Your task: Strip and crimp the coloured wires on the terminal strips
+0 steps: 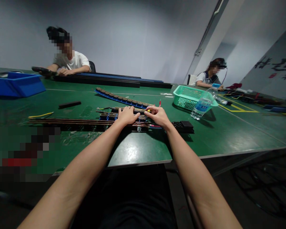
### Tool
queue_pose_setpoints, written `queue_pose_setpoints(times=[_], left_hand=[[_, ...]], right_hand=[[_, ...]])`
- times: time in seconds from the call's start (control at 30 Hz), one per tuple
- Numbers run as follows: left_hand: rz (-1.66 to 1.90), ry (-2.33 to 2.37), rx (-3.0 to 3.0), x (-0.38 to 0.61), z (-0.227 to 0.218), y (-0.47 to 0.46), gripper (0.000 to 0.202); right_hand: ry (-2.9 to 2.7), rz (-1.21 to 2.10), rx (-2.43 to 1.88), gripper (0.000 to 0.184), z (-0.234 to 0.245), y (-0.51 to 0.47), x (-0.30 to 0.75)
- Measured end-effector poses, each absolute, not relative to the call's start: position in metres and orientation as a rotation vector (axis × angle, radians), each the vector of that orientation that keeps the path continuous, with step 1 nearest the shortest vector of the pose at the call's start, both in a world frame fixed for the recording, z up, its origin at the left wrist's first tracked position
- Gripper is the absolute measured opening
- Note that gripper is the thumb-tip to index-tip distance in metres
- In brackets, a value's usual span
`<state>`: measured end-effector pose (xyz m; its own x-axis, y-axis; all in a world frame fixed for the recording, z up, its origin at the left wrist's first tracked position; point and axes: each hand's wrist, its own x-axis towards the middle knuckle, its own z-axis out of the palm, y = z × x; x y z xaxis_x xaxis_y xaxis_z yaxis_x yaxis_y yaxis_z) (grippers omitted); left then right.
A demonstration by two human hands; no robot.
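My left hand (128, 115) lies with its thumb spread and fingers resting on short strips (107, 115) with copper-coloured rails and blue parts. My right hand (158, 116) is beside it, thumb and forefinger pinched around a small yellow piece (149, 110), perhaps a wire end. A thin red tip (160, 102) stands up just behind the right hand. Nearer to me, a long dark strip with copper-coloured rails (85, 122) runs left to right below both hands. A black block-like end (183, 126) lies at its right. Behind the hands, another railed strip (121, 97) with a blue edge lies at a slant.
A green basket (181, 102) and a water bottle (201, 106) stand to the right. At the left are a blue bin (16, 85), a black bar (70, 104) and a yellow wire (41, 115). Long black profiles (97, 80) lie at the back. Two people sit across the table.
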<state>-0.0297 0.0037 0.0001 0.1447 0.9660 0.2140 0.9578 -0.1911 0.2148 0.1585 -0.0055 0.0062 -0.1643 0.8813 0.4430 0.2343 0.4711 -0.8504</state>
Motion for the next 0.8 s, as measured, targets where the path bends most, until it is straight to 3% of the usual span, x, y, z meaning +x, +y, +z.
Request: queue_pose_setpoints(times=[0.17, 0.3, 0.47, 0.8], left_hand=[[0.490, 1.964, 2.351, -0.030, 0.001, 0.004, 0.059], [0.497, 1.959, 2.340, -0.031, 0.001, 0.005, 0.060], [0.500, 1.946, 2.353, -0.031, 0.001, 0.005, 0.060], [0.518, 1.947, 2.349, -0.032, -0.003, 0.009, 0.060]], right_hand=[[-1.117, 0.735, -0.869, 0.045, 0.013, -0.003, 0.157], [-1.109, 0.710, -0.755, 0.056, 0.025, -0.024, 0.163], [-1.076, 0.754, -0.678, 0.045, 0.033, -0.052, 0.167], [-1.106, 0.944, -0.736, 0.043, 0.028, -0.041, 0.164]])
